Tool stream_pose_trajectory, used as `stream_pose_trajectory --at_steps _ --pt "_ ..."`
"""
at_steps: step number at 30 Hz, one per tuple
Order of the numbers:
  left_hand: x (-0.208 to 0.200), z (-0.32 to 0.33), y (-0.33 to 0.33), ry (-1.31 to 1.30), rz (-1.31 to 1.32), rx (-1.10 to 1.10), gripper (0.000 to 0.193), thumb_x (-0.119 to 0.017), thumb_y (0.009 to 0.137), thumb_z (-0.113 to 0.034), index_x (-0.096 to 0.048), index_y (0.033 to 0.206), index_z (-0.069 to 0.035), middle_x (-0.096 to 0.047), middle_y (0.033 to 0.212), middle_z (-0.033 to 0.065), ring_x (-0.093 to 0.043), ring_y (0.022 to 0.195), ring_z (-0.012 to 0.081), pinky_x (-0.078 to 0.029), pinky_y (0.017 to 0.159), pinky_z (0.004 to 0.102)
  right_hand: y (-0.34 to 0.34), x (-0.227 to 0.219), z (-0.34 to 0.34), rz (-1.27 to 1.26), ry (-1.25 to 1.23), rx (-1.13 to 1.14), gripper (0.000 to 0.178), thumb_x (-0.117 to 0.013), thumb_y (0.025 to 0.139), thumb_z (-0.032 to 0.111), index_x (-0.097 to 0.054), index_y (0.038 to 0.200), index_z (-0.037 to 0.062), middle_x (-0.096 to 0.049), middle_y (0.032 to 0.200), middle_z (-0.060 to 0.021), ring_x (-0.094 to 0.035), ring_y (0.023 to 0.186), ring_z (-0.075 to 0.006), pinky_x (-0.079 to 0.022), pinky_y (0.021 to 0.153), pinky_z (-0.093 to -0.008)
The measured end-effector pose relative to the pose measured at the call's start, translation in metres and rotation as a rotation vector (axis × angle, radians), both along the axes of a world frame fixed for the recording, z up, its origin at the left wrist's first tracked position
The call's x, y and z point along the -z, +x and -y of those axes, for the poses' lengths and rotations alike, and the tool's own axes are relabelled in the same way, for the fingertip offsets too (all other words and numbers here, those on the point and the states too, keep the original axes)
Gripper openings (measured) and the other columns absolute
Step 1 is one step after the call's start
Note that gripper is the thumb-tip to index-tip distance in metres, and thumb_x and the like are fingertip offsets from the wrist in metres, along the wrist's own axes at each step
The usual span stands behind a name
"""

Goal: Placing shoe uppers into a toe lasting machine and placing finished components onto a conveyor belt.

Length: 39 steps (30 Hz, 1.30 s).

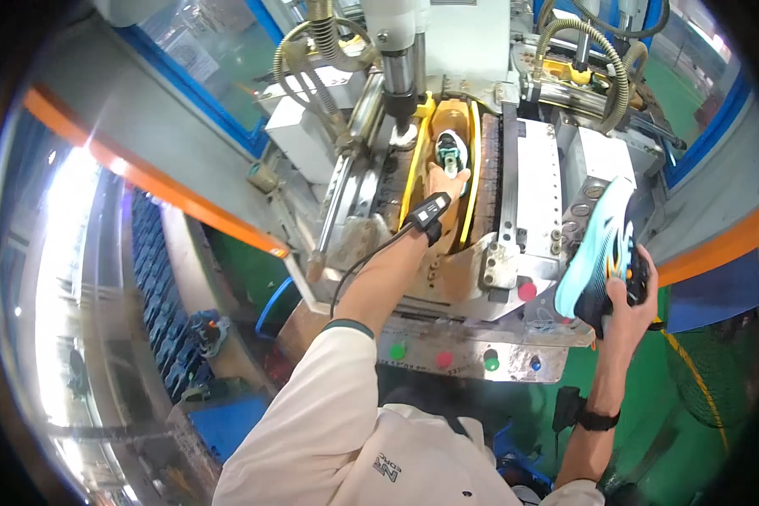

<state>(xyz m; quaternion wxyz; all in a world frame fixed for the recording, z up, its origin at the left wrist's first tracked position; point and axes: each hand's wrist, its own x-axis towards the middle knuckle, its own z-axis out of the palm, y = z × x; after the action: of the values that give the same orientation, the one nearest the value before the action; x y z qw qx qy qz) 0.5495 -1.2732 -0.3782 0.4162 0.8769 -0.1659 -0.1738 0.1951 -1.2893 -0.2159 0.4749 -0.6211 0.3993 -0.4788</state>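
Between the yellow side plates of a press machine sits a white, teal and black sports shoe (452, 150), its toe pointing away from me. My left hand (445, 181) reaches in and grips the near end of this shoe, with the thumb showing on its right side. To the right, in front of the machine, my right hand (634, 299) holds up a second sports shoe (603, 253). This one is tilted on its side, with its light-teal sole to the left and a dark upper with orange details. My right fingers wrap around its dark upper, partly hidden.
The machine's front panel (514, 364) carries green, red and blue buttons. A metal piston (400, 76) hangs left of the cavity, and hoses (582, 34) loop at the upper right. A blue-link conveyor (156, 287) runs along my left, with another shoe (208, 331) beside it.
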Motion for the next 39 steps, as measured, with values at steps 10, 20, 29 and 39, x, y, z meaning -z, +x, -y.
stream_pose_trajectory --at_steps 10,20,29,39 --pt "-0.018 -0.043 0.046 -0.283 -0.474 0.001 0.04 -0.074 0.078 -0.016 -0.063 0.111 0.003 -0.069 0.102 0.0164 -0.066 0.097 0.0281 -0.053 0.083 0.0377 0.103 0.0 0.062 -0.275 -0.069 -0.026 0.048 -0.07 0.074 0.012 -0.06 0.118 -0.003 -0.065 0.102 -0.0105 -0.06 0.089 -0.0136 -0.048 0.081 -0.0262" --pt "-0.13 -0.353 -0.047 -0.342 -0.565 -0.028 0.052 -0.071 0.081 -0.017 -0.055 0.125 0.004 -0.065 0.104 0.0054 -0.061 0.089 0.0105 -0.05 0.074 0.0248 0.364 0.089 0.083 -1.026 -0.14 -0.407 0.05 -0.074 0.069 0.026 -0.063 0.103 -0.0089 -0.068 0.091 -0.0287 -0.069 0.088 -0.0382 -0.054 0.077 -0.0415" --pt "-0.145 -0.51 -0.17 -0.665 -0.329 -0.867 0.047 -0.07 0.084 -0.018 -0.055 0.124 0.003 -0.065 0.106 0.0046 -0.062 0.088 0.0108 -0.049 0.073 0.0208 0.407 0.191 0.077 -0.936 -0.363 -0.277 0.044 -0.058 0.086 0.027 -0.04 0.113 -0.0023 -0.067 0.092 -0.0307 -0.068 0.081 -0.043 -0.055 0.073 -0.0498" --pt "-0.109 -0.492 -0.29 -0.556 -0.377 -1.1 0.03 -0.066 0.087 -0.011 -0.062 0.113 0.004 -0.065 0.102 0.006 -0.063 0.089 0.0176 -0.049 0.08 0.0297 0.186 0.155 -0.238 -0.439 -0.42 -1.272 0.015 -0.063 0.081 0.001 -0.064 0.095 0.0025 -0.064 0.093 -0.0142 -0.062 0.09 -0.034 -0.05 0.081 -0.0399"
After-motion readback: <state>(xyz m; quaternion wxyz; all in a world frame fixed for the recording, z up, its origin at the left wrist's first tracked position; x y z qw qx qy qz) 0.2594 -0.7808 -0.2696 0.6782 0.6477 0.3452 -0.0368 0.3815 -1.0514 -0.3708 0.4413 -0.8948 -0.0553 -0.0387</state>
